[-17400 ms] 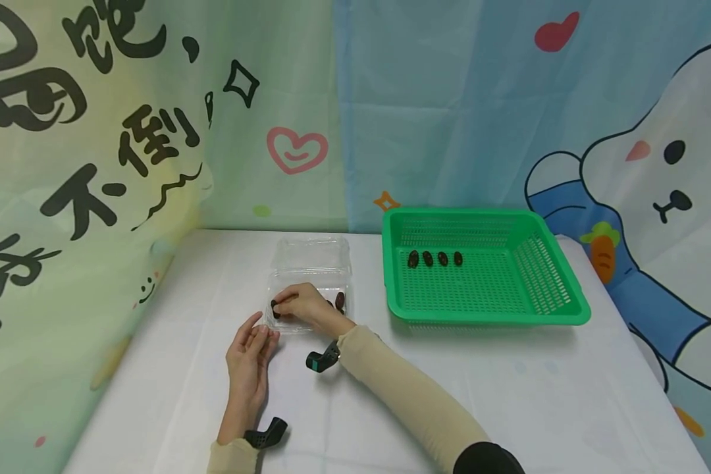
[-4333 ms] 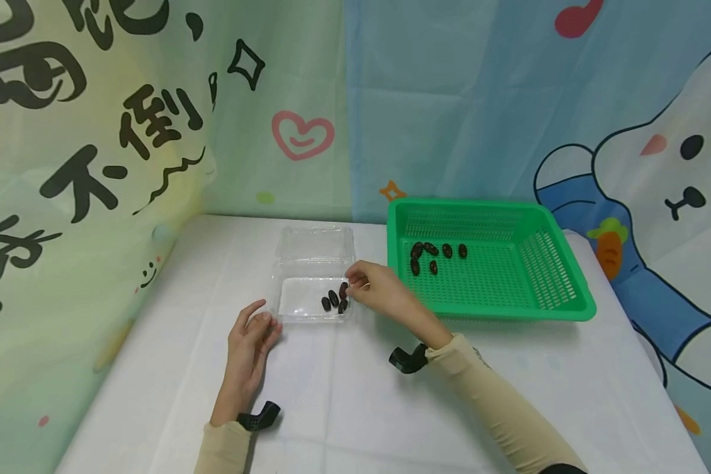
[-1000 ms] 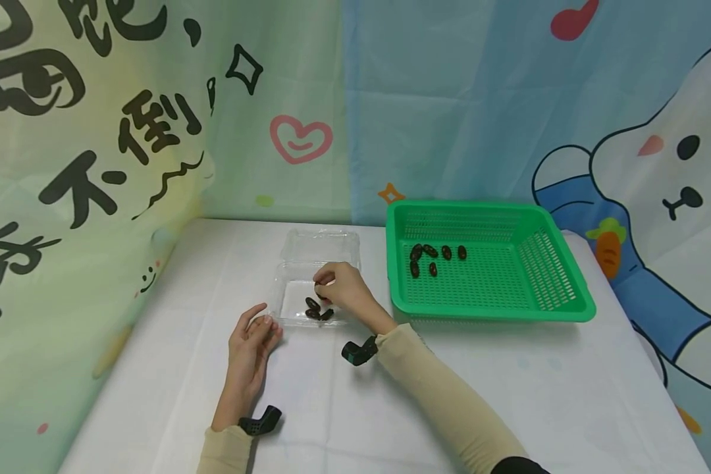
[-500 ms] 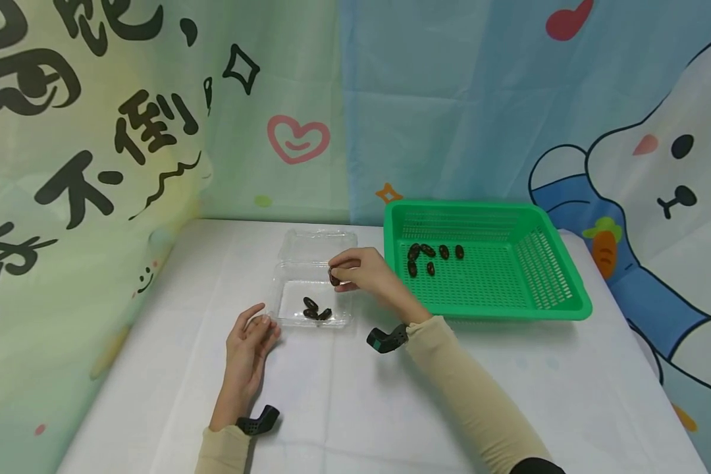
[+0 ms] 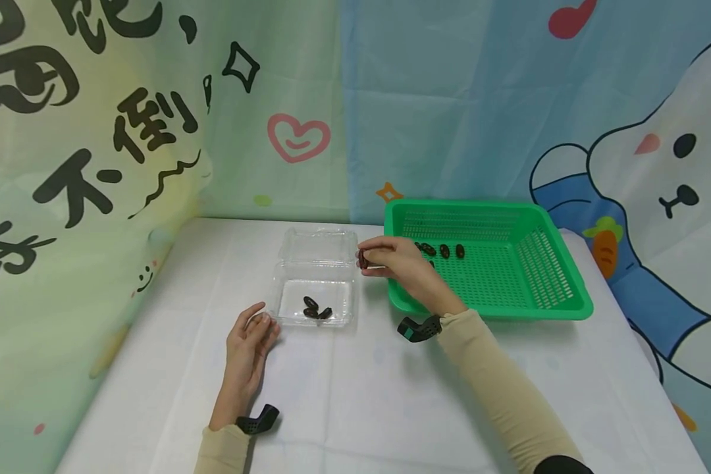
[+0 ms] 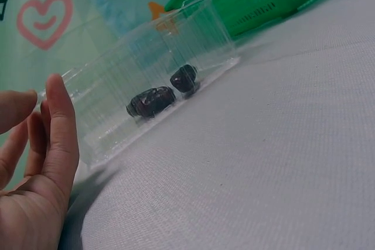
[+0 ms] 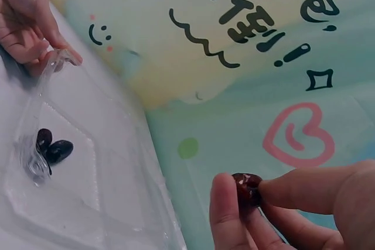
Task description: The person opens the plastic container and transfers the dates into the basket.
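Note:
A clear plastic clamshell box (image 5: 315, 289) lies with its lid folded back on the white tablecloth. In its tray sit three dark, glossy, wrinkled dates (image 5: 311, 303). At the box's near left corner, my left hand (image 5: 247, 355) touches the rim with fairly straight, relaxed fingers. Between thumb and fingertips, my right hand (image 5: 405, 266) pinches one dark red date (image 7: 247, 189). It holds this date above the gap between box and green basket (image 5: 503, 306). Inside the basket are several more dates (image 5: 444, 251), some hidden behind my right hand.
The basket, with perforated sides, stands at the right toward the back of the table (image 5: 355, 408). Behind it hangs a printed cloth backdrop (image 5: 415, 118). A small black device (image 5: 419, 328) sits on each wrist.
Since the earliest frame, dates have left the box and the basket holds more. Within the last second, my right hand lifted a date from the box and moved right. The left hand stayed put.

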The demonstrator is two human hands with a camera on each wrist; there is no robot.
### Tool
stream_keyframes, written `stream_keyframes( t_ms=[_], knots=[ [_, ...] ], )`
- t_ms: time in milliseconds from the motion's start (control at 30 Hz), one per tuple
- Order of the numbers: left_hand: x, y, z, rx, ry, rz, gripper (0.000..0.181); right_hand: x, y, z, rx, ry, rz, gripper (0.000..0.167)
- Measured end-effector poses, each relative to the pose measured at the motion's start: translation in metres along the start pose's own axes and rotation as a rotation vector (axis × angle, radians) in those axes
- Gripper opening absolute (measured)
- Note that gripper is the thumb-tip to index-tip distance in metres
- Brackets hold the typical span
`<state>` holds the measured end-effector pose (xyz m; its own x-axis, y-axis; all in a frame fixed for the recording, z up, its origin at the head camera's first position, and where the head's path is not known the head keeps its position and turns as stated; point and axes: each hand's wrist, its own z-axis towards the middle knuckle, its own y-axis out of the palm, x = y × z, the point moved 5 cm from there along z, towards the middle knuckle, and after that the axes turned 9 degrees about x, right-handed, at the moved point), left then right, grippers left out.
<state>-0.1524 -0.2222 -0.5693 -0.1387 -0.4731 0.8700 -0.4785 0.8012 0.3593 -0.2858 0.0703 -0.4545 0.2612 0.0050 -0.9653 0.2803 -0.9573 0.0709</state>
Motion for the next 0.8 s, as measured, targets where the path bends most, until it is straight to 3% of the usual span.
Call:
stream_keyframes(
  t_ms=[467,800],
  knots=[
    [0.001,0.001,0.0,-0.012,0.005,0.013,0.049,-0.004,-0.035,0.003,0.018,0.014,0.078,0.036],
    [0.0,-0.001,0.0,0.007,-0.005,0.009,0.046,0.003,-0.076,0.012,-0.032,0.111,-0.016,0.045]
  ],
)
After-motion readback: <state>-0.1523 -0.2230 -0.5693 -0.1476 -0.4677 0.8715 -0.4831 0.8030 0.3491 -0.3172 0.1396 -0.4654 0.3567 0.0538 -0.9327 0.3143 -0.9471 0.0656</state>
